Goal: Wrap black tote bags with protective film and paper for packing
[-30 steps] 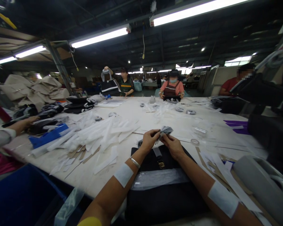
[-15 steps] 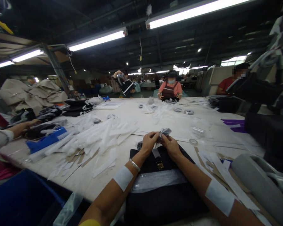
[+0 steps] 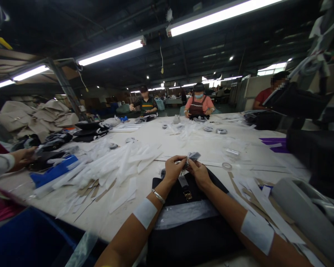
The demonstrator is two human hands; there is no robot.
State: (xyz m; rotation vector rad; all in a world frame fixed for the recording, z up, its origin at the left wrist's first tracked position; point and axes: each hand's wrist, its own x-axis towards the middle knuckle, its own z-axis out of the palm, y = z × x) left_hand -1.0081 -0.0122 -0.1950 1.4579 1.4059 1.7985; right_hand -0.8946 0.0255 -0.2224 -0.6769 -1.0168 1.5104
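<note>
A black bag (image 3: 192, 237) lies on the table in front of me, with a gold buckle (image 3: 187, 195) on its flap and a band of clear plastic film (image 3: 183, 215) across it. Above its far edge, my left hand (image 3: 173, 170) pinches a grey-wrapped strap (image 3: 194, 156) between thumb and fingers. On the same piece, from the other side, my right hand (image 3: 200, 175) is also closed. Exactly how the fingertips meet on the wrapping is too small to make out.
White foam strips (image 3: 122, 159) are heaped left of the bag, near a blue holder (image 3: 54, 171). A tape roll (image 3: 226, 166) lies beyond my right hand. A grey tape dispenser (image 3: 303, 211) stands at right. Co-workers sit across the table; another person's hand (image 3: 22, 157) works at far left.
Both my hands keep hold of the strap with only slight finger movement. Across the table, a co-worker has lowered a black bag from the air onto the table. The view has shifted slightly.
</note>
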